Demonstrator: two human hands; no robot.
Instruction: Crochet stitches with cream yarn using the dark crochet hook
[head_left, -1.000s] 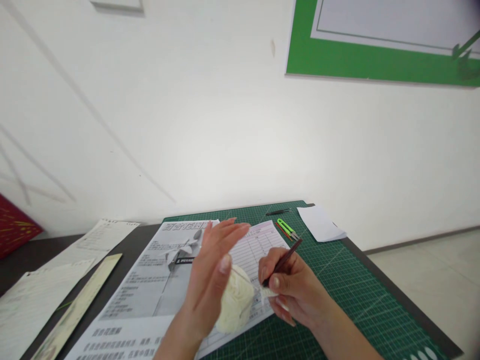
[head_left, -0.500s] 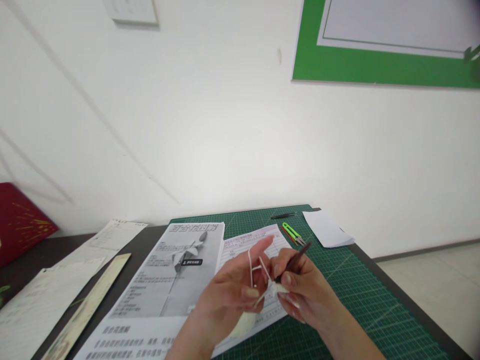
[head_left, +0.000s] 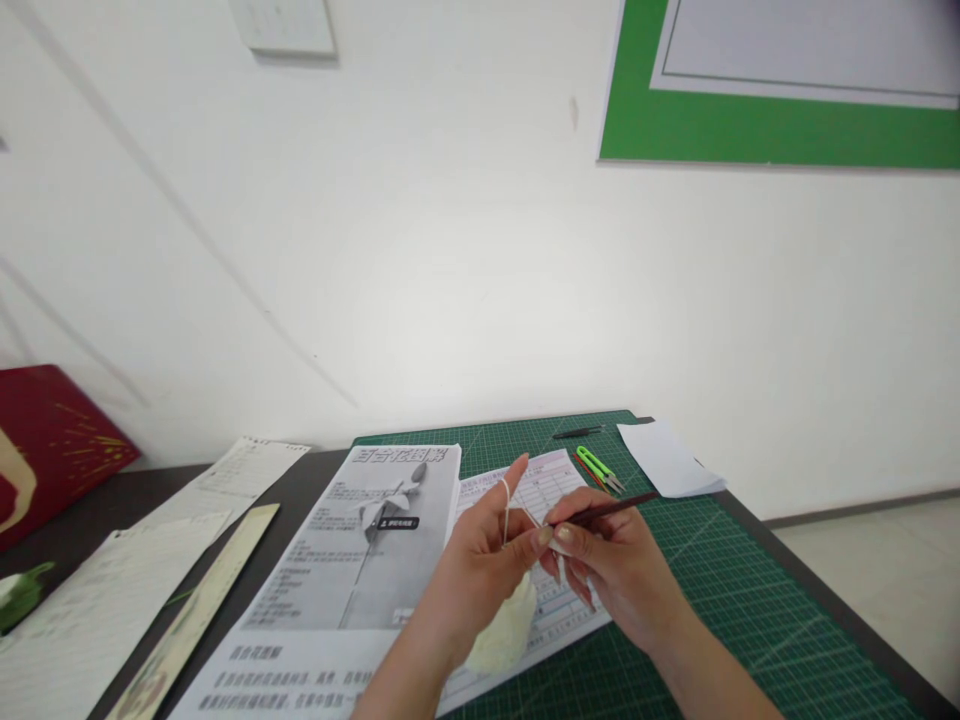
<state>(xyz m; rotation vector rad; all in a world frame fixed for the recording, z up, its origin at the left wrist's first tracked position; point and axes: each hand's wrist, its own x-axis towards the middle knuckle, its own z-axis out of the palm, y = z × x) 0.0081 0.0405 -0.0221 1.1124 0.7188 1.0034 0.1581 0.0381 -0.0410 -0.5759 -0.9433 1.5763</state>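
A dark slim crochet hook lies between the thumb and fingers of my right hand, its tip pointing left. My left hand has its index finger raised with white yarn looped round it. Thumb and fingers of my left hand pinch a small pale piece of yarn work at the hook's tip, where both hands meet. Below my left hand a pale yellow ball of yarn rests on the printed sheets.
A printed sheet with a flower picture and a lined form lie on the green cutting mat. Beyond are green snips, tweezers and white paper. Handwritten sheets and a pale strip lie left.
My hands have come together, and the hook has swung from steeply slanted to nearly level. My left fingers have closed in on the piece. The view has shifted slightly left.
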